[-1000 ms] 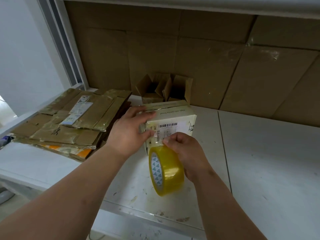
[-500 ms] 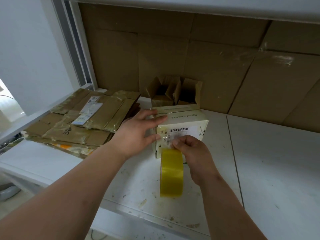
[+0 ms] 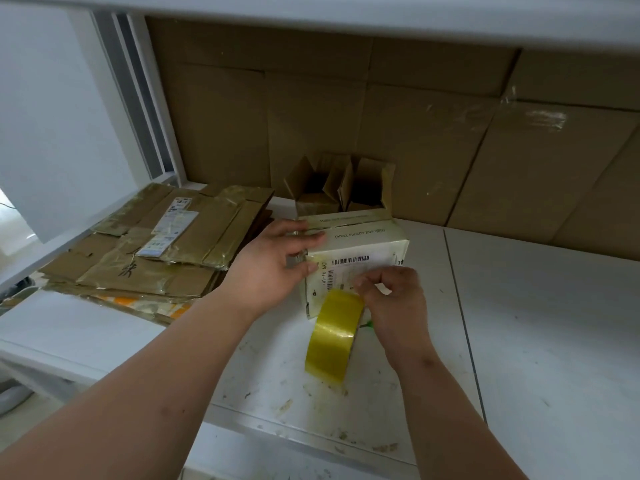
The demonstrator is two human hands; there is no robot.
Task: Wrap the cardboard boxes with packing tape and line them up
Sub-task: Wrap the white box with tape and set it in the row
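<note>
A cream cardboard box (image 3: 367,242) with a barcode label stands on the white table (image 3: 536,341). My left hand (image 3: 273,265) holds its left end, fingers over the top and thumb on the front face. A yellowish roll of packing tape (image 3: 332,336) hangs in front of the box. My right hand (image 3: 394,299) grips the roll at its upper right, with fingertips pinched against the box's front face near the label. Behind the box stand two small open brown boxes (image 3: 341,190).
A stack of flattened cardboard (image 3: 166,251) lies to the left on the table. Brown cardboard sheets (image 3: 415,133) line the back wall. A white shelf (image 3: 346,15) overhangs the top. The table's front edge runs just below the roll.
The tape roll has turned, its face no longer showing, and swung slightly right. My right hand's fingers shifted along the box front. The view moved a little closer.
</note>
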